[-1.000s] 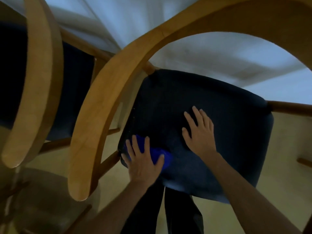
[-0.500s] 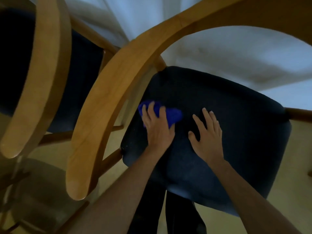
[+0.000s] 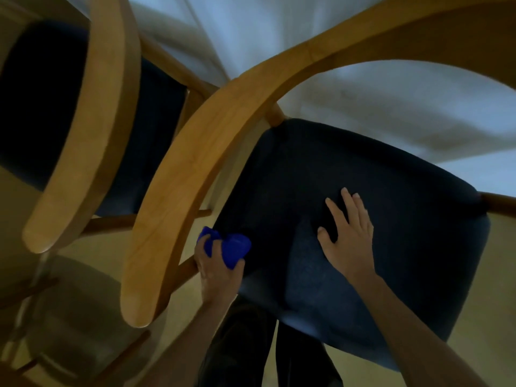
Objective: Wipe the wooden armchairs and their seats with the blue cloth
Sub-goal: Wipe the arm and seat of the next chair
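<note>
Since half a second ago the blue cloth (image 3: pixel 227 248) has been drawn back from the middle of the seat to its near-left corner, and the view has tilted slightly. At far left a second armchair (image 3: pixel 83 129) is seen, its dark cushion well apart from both hands. Next comes the curved wooden armrest (image 3: pixel 178 191) of the nearer chair, its long axis running from the near-left up and away to the right. Just beside it the left hand (image 3: pixel 219 272) is clamped on the bunched cloth at the corner of the dark blue seat (image 3: pixel 391 247); the armrest lies immediately to its left, so the left hand is judged the nearer for wiping wood. A lower rail (image 3: pixel 184 268) crosses behind that hand. Further right the right hand (image 3: pixel 347 236) is pressed flat, fingers spread, on the seat's middle, holding nothing
</note>
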Available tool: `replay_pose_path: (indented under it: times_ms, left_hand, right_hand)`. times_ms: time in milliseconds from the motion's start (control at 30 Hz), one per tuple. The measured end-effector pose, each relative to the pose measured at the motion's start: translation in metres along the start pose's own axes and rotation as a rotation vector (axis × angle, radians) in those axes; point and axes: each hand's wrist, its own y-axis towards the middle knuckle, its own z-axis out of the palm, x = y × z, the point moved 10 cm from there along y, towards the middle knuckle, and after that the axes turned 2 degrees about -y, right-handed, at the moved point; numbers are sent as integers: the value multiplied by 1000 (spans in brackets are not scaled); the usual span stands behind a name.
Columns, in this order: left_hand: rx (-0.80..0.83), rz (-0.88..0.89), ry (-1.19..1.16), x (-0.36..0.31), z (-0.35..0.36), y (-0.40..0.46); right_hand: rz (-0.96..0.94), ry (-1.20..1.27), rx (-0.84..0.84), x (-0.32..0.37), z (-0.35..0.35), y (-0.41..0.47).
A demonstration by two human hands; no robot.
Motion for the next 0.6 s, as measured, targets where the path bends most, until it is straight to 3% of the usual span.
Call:
replay_pose_path:
  times_ms: [167, 300, 367, 500, 600]
  left_hand:
    - [-42, 13, -10, -19, 6, 9]
    - [-12, 275, 81, -120, 24, 63]
    - [4, 298, 100, -155, 37, 75]
    - [23, 324, 163, -104, 42, 32]
    - [-6, 95, 72, -23, 26, -12]
  right_hand:
    - [10, 15, 27, -1, 1, 1]
    - [-14, -7, 38, -2, 5, 1]
    - [-24, -13, 37, -3, 4, 1]
    - [-10, -34, 87, -6, 2, 2]
    - [-9, -33, 97, -2, -1, 2]
